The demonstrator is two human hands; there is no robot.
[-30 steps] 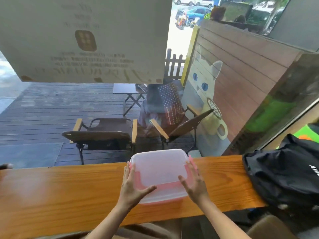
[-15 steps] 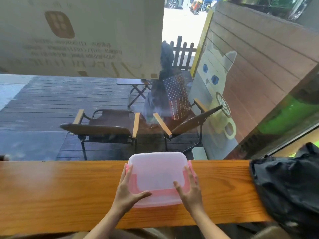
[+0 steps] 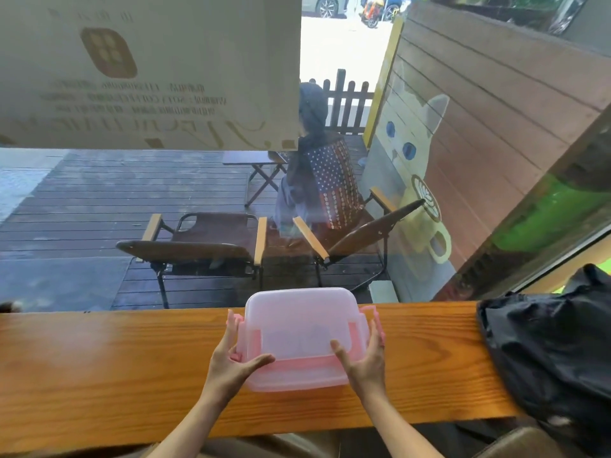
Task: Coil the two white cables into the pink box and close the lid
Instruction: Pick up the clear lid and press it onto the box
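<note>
Wooden desk (image 3: 99,375): long varnished plank along a window; carries the box at its middle, a black bag at its right end.
Left hand (image 3: 231,361): grasping the box's left side, fingers laid up along the left latch flap, thumb hooked over the near edge of the lid.
Pink box (image 3: 297,371): translucent pink plastic tub, standing on the desk between the two hands, near the desk's front edge.
Lid (image 3: 302,320): frosted, seated on the box; side latch flaps (image 3: 375,317) stand out from the walls, so judged not yet snapped down.
Handling: judged light, rigid but slightly flexing, smooth and somewhat slippery; not fragile. Best taken by the two short sides, palms under the rim, or pressed at the latch flaps to lock.
Right hand (image 3: 367,358): grasping the box's right side, fingers beside the right latch flap, thumb on the lid's near edge.
Black bag (image 3: 545,352): soft crumpled fabric, well apart from the box, cut off by the right edge.
Hidden: the two white cables cannot be made out; only faint shapes show through the lid. Whether the far latches exist or are shut cannot be told.
</note>
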